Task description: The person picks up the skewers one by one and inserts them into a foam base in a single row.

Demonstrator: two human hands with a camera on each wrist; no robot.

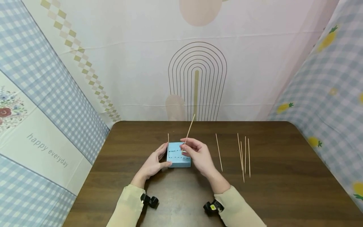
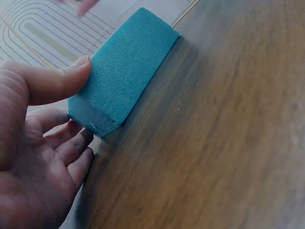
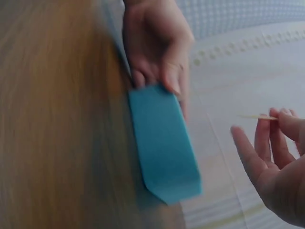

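A light blue foam block [image 1: 180, 164] lies on the wooden table, dark marks in rows across its top. My left hand [image 1: 153, 162] grips its left end, with the thumb on the front face and the other fingers at the side, as the left wrist view shows along the block's plain side [image 2: 126, 67]. One thin wooden stick [image 1: 168, 142] stands upright at the block's left part. Above the block's right part, my right hand [image 1: 199, 156] pinches another wooden stick [image 1: 190, 128], tilted with its top to the right. In the right wrist view that stick's pale tip [image 3: 250, 116] points at open air.
To the right of the hands a single wooden stick [image 1: 219, 152] lies on the table [image 1: 283, 189]. Farther right, several more sticks [image 1: 249, 157] lie close together. A patterned cloth [image 1: 141, 72] hangs behind the table's far edge, with checked cloth at both sides.
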